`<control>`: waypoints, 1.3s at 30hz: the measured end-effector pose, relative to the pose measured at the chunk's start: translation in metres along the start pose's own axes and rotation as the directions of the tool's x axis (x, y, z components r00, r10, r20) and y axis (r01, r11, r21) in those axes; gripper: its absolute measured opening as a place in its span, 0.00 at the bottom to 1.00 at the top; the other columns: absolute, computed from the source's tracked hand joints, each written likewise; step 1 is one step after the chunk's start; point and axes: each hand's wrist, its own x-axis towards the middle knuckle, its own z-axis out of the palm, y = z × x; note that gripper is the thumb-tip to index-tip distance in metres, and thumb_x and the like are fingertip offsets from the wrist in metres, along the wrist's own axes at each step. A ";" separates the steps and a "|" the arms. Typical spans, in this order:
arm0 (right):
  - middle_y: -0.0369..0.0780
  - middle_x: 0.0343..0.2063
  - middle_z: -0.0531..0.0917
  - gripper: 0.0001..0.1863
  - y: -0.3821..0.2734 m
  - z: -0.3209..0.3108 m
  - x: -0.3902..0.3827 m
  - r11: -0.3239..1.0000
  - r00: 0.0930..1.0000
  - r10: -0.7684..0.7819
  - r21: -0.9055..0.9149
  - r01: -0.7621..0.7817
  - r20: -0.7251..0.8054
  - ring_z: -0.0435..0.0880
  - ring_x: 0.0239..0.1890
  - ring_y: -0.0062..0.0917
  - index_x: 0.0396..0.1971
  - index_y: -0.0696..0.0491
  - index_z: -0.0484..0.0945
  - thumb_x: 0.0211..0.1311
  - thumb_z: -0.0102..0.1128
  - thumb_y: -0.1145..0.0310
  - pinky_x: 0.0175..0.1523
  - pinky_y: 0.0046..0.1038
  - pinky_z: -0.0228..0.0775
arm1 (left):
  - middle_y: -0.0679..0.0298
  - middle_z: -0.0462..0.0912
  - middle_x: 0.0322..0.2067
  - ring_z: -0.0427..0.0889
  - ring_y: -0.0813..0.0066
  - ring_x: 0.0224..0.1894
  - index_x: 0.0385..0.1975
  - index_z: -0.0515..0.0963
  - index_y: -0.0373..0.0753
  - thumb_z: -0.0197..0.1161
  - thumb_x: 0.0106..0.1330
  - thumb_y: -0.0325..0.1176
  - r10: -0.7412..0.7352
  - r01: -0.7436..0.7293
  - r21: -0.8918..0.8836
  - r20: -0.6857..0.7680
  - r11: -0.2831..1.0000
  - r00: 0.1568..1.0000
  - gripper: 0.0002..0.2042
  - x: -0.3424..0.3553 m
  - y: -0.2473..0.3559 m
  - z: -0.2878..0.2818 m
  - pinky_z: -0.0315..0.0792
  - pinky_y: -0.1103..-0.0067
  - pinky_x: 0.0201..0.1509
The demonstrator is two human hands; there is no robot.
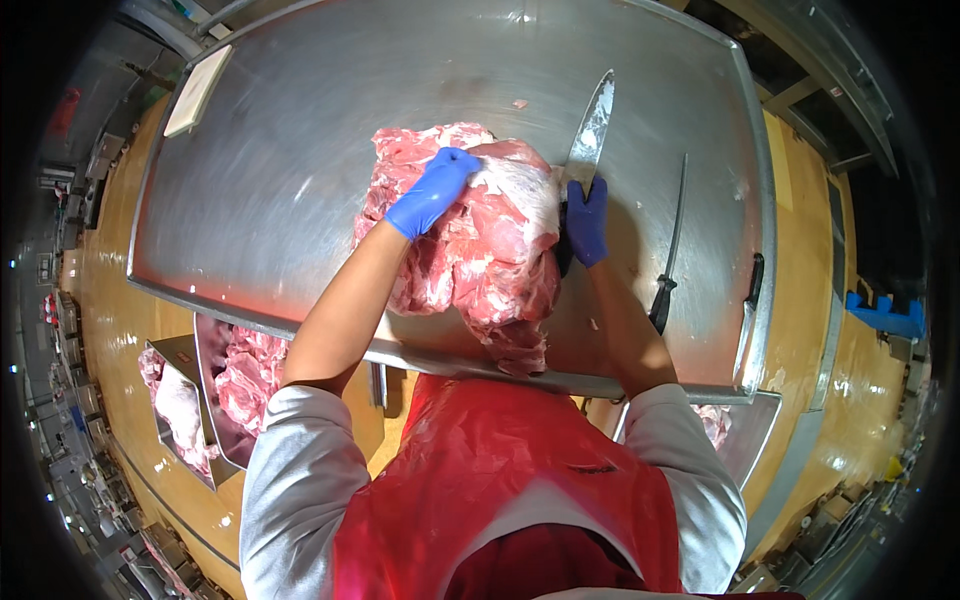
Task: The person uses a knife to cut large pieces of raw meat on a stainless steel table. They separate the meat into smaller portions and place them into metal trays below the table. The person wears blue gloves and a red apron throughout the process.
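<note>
A large slab of raw meat (470, 230) with white fat on its upper right lies on the steel table (280, 150), its near end reaching the front edge. My left hand (436, 190), in a blue glove, presses on top of the meat with its fingers curled on the fat; whether they pinch some of it is hard to make out. Just right of the slab, my gloved right hand (586, 220) grips a wide-bladed butcher knife (592, 125). Its blade points away from me and bears whitish smears. The handle is mostly hidden in my fist.
On the right lie a long thin sharpening steel (676, 230) and a second knife (747, 315). A white board (198, 90) rests at the far left edge. Metal bins with raw meat (250, 375) stand below the table at left, another bin (755, 435) at right.
</note>
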 end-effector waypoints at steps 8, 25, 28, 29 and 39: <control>0.45 0.36 0.79 0.16 -0.002 0.012 0.004 0.998 0.998 0.019 -0.056 -0.016 0.055 0.78 0.40 0.33 0.45 0.60 0.72 0.68 0.55 0.62 0.47 0.37 0.71 | 0.39 0.68 0.61 0.62 0.43 0.68 0.62 0.67 0.31 0.57 0.68 0.44 0.562 -0.413 0.387 -0.475 0.825 0.677 0.28 -0.039 -0.043 0.062 0.43 0.52 0.76; 0.35 0.26 0.78 0.08 -0.036 -0.029 -0.032 0.882 0.894 0.440 0.144 -0.448 0.084 0.75 0.20 0.20 0.43 0.52 0.74 0.69 0.57 0.66 0.21 0.24 0.69 | 0.46 0.78 0.53 0.75 0.50 0.59 0.57 0.73 0.36 0.64 0.58 0.49 0.636 -0.557 0.600 0.103 0.574 0.765 0.30 -0.013 0.056 -0.023 0.72 0.59 0.59; 0.35 0.24 0.77 0.09 -0.052 -0.024 -0.047 0.868 0.882 0.439 0.175 -0.465 0.170 0.73 0.17 0.18 0.42 0.53 0.73 0.69 0.57 0.65 0.20 0.23 0.67 | 0.49 0.81 0.44 0.79 0.50 0.51 0.42 0.81 0.36 0.68 0.55 0.48 0.552 -0.557 0.762 0.323 0.330 0.769 0.22 -0.018 0.070 0.033 0.75 0.61 0.55; 0.36 0.24 0.77 0.09 -0.054 -0.030 -0.052 0.861 0.869 0.438 0.170 -0.480 0.232 0.73 0.16 0.18 0.42 0.53 0.73 0.69 0.57 0.65 0.20 0.23 0.67 | 0.50 0.82 0.41 0.81 0.50 0.48 0.38 0.82 0.37 0.69 0.53 0.48 0.525 -0.546 0.801 0.364 0.246 0.769 0.21 -0.013 0.067 0.050 0.76 0.60 0.53; 0.35 0.23 0.75 0.17 -0.066 -0.027 -0.045 0.808 0.857 0.285 0.373 -0.456 0.430 0.72 0.18 0.17 0.55 0.56 0.68 0.66 0.51 0.73 0.23 0.22 0.67 | 0.47 0.83 0.31 0.82 0.50 0.34 0.24 0.82 0.35 0.69 0.49 0.37 0.319 -0.462 0.696 0.336 0.549 0.886 0.10 0.025 0.066 0.029 0.77 0.66 0.43</control>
